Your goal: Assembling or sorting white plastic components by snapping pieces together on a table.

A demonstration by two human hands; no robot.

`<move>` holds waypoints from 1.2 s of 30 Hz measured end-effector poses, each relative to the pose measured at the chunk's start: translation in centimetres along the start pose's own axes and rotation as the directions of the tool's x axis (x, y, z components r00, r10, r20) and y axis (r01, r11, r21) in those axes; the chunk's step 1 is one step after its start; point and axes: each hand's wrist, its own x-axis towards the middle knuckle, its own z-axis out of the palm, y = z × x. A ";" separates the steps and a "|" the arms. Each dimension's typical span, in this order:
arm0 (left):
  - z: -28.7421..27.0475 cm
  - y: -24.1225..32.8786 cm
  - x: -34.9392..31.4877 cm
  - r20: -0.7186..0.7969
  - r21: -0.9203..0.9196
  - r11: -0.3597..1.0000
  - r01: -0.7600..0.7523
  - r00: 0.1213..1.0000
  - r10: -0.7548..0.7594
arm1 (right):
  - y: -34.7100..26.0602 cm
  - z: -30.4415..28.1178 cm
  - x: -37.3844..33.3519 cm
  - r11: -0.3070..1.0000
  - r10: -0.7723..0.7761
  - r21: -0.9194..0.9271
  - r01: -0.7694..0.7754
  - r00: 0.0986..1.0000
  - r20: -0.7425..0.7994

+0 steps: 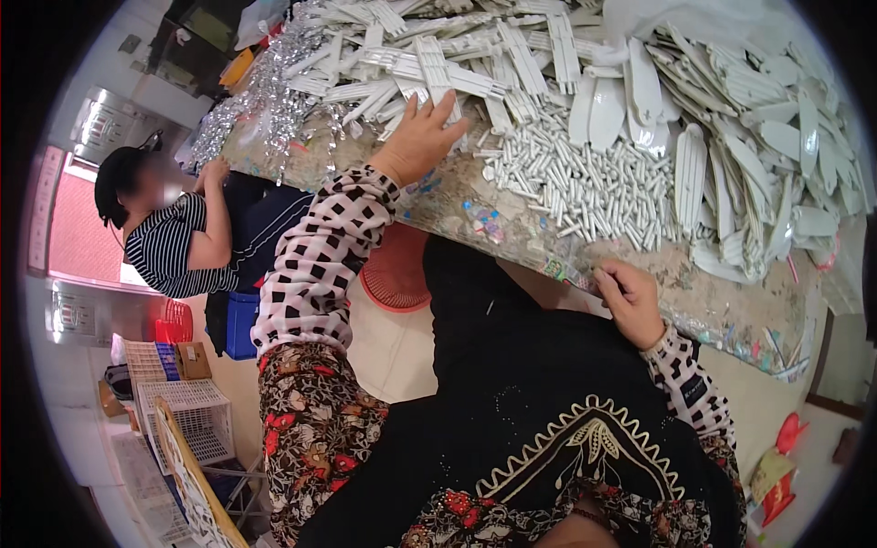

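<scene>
My left hand [420, 142] reaches over the table with its fingers spread. Its fingertips are at the lower edge of a heap of white slatted plastic strips [525, 59], touching or just over one of them. My right hand [632, 301] is at the table's near edge, fingers curled in and thumb against them; whatever they may hold is hidden. Between and beyond my hands lies a pile of short white plastic pegs [594, 187]. Several white oval plastic pieces [600, 110] lie beside the pegs.
A larger heap of white oval pieces [749, 164] covers the table's right side. Silver tinsel [247, 91] hangs over the left end. A co-worker in a striped shirt [187, 242] sits at the left. Below the worn table [457, 215] are a red basket [398, 274] and a blue bin [241, 324].
</scene>
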 end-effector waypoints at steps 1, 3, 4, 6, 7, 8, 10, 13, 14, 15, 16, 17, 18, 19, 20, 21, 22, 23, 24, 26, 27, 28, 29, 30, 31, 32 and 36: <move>0.1 0.1 0.3 -0.024 -0.073 0.997 0.030 0.999 -0.032 | -0.2 -0.2 0.0 0.999 0.037 -0.014 -0.036 0.999 0.029; -0.2 -0.5 0.7 -0.048 -0.156 0.988 0.019 0.999 -0.027 | -0.1 -0.2 0.1 0.996 0.079 -0.032 -0.077 0.996 0.051; -0.4 -0.9 0.9 -0.068 -0.228 0.973 0.013 0.997 -0.029 | 0.1 0.0 0.0 0.999 0.033 -0.012 -0.033 0.999 0.035; -0.6 -1.3 1.3 -0.100 -0.210 0.977 0.022 0.994 -0.043 | 0.4 0.2 0.0 1.000 -0.011 0.004 0.011 1.000 0.015; -0.7 -1.4 1.3 -0.132 -0.263 0.964 0.030 0.989 -0.067 | 0.4 0.2 -0.1 1.000 -0.016 0.011 0.016 1.000 0.011; -0.8 -1.5 1.3 -0.161 -0.315 0.948 0.037 0.983 -0.092 | 0.4 0.2 -0.2 1.000 -0.021 0.019 0.021 1.000 0.007; -1.3 -0.9 1.3 -0.183 -0.407 0.913 0.038 0.975 -0.122 | 0.4 0.1 -0.3 0.999 -0.022 0.031 0.021 1.000 0.006; -2.3 0.2 0.8 -0.231 -0.404 0.913 0.049 0.961 -0.154 | -0.3 -0.4 -0.4 0.999 0.017 0.027 -0.018 1.000 0.026; -2.8 0.5 0.5 -0.270 -0.353 0.935 0.033 0.953 -0.135 | -0.6 -0.4 -0.4 0.998 0.057 0.011 -0.058 0.997 0.047; -3.4 1.1 0.4 -0.309 -0.302 0.953 0.016 0.944 -0.114 | -0.6 -0.5 -0.4 0.998 0.064 0.009 -0.065 0.997 0.040; -4.1 2.0 0.3 -0.310 -0.312 0.950 0.004 0.945 -0.106 | -0.4 -0.5 -0.5 0.999 0.051 -0.002 -0.051 0.998 0.042; -4.8 3.1 0.1 -0.341 -0.370 0.929 -0.001 0.930 -0.135 | -0.3 -0.6 -0.5 0.999 0.039 -0.013 -0.038 0.998 0.045; -5.3 4.1 -0.4 -0.368 -0.426 0.905 -0.006 0.915 -0.167 | -0.1 -0.5 -0.4 0.999 0.051 -0.017 -0.050 0.998 0.037; -5.4 5.1 -1.0 -0.410 -0.432 0.901 -0.037 0.898 -0.160 | 0.1 -0.3 -0.3 1.000 -0.009 -0.027 0.010 0.999 0.033; -5.6 6.2 -1.4 -0.406 -0.446 0.894 -0.041 0.900 -0.161 | 0.2 -0.2 -0.2 0.997 -0.068 -0.037 0.069 0.997 0.030; -6.1 7.5 -1.6 -0.442 -0.537 0.840 -0.084 0.875 -0.195 | 0.3 -0.1 -0.2 0.998 -0.051 -0.038 0.052 0.998 0.026; -6.6 8.7 -1.9 -0.470 -0.620 0.775 -0.122 0.849 -0.243 | 0.3 -0.1 -0.1 1.000 -0.008 -0.002 0.008 0.999 0.044; -6.9 9.7 -2.0 -0.515 -0.630 0.758 -0.168 0.821 -0.247 | 0.3 -0.1 -0.1 0.999 0.036 0.033 -0.038 0.997 0.064; -7.2 10.3 -2.1 -0.507 -0.640 0.751 -0.162 0.823 -0.255 | 0.3 -0.2 -0.1 0.998 0.048 0.031 -0.050 0.996 0.070; -7.6 11.4 -2.4 -0.496 -0.719 0.677 -0.159 0.799 -0.339 | 0.5 -0.3 -0.1 0.963 0.161 0.206 -0.175 0.983 0.083; -7.5 11.7 -2.3 -0.510 -0.763 0.616 -0.197 0.768 -0.386 | 0.6 -0.3 0.0 0.949 0.195 0.235 -0.212 0.976 0.091; -7.6 11.9 -2.4 -0.511 -0.766 0.611 -0.198 0.765 -0.392 | 0.3 -0.4 0.0 0.950 0.199 0.228 -0.215 0.976 0.092; -8.0 12.1 -2.4 -0.569 -0.724 0.640 -0.257 0.748 -0.343 | -0.2 -0.6 -0.1 0.960 0.179 0.201 -0.194 0.980 0.092; -8.7 12.1 -2.0 -0.623 -0.678 0.662 -0.319 0.728 -0.288 | -1.0 -1.0 0.1 0.969 0.160 0.178 -0.173 0.983 0.087; -9.4 12.1 -2.0 -0.629 -0.651 0.676 -0.345 0.743 -0.227 | -2.0 -1.3 0.3 0.968 0.166 0.175 -0.178 0.983 0.081; -10.2 12.4 -2.1 -0.632 -0.654 0.669 -0.354 0.742 -0.225 | -3.1 -1.7 0.7 0.998 0.004 0.064 -0.005 1.000 0.015; -11.5 15.0 -2.4 -0.665 -0.562 0.687 -0.460 0.745 -0.046 | -6.7 -1.9 2.3 0.923 0.059 0.382 -0.050 0.998 -0.011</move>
